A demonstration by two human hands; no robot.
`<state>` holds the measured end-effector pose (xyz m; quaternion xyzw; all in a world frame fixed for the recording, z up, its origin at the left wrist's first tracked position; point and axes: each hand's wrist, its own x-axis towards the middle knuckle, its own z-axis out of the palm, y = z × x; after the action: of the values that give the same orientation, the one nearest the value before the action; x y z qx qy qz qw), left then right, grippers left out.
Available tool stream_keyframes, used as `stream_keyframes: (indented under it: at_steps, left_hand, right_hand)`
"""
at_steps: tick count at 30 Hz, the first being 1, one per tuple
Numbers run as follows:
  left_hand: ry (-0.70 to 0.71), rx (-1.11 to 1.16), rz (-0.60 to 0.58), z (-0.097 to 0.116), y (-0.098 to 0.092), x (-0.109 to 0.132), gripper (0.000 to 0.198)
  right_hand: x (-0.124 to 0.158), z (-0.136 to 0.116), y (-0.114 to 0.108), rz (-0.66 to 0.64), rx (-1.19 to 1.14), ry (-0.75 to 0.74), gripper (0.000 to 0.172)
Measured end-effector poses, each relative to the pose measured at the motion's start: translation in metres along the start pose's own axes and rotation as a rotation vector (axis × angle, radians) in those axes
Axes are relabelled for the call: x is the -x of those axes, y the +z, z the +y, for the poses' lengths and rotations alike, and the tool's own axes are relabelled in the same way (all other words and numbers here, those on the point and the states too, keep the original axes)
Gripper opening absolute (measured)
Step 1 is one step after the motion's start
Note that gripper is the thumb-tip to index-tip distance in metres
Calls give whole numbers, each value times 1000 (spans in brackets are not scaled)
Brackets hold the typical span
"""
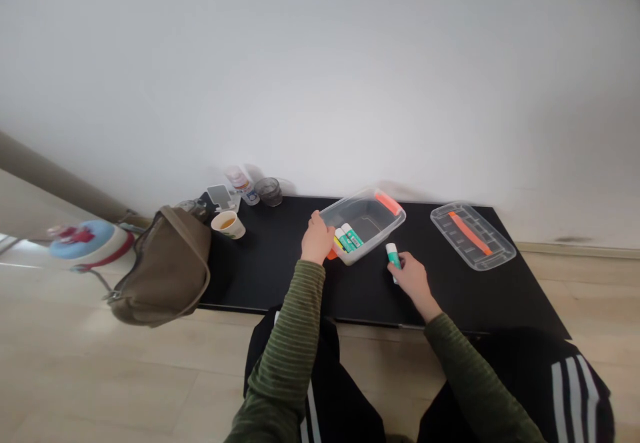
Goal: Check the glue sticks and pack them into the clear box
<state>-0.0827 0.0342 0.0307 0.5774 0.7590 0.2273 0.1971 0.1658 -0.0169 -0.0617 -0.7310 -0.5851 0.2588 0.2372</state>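
At mid-frame, our left hand grips the clear box by one end, seemingly steadying it; lower right of centre, our right hand pinches a green-and-white tube below its white cap.

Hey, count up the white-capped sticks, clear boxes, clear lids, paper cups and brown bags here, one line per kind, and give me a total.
White-capped sticks: 3 in view, counting the one in the right hand
Clear box: 1
Clear lid: 1
Paper cup: 1
Brown bag: 1
Total: 7
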Motion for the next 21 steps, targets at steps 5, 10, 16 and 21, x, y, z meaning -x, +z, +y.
stream_keyframes:
  at_steps: [5, 10, 16, 21]
  left_hand:
    - [45, 42, -33, 1, 4, 0, 58]
    - [144, 68, -105, 4, 11, 3, 60]
    - [251, 96, -195, 11, 17, 11, 61]
    - [298, 98, -229, 16, 17, 15, 62]
  right_hand:
    - [14, 12, -25, 390, -483, -24, 43]
    - [15, -31, -76, 500, -555, -298, 45]
    - [-11, -69, -106, 118, 55, -447, 32]
    - [-30, -81, -92, -212, 500, -296, 31]
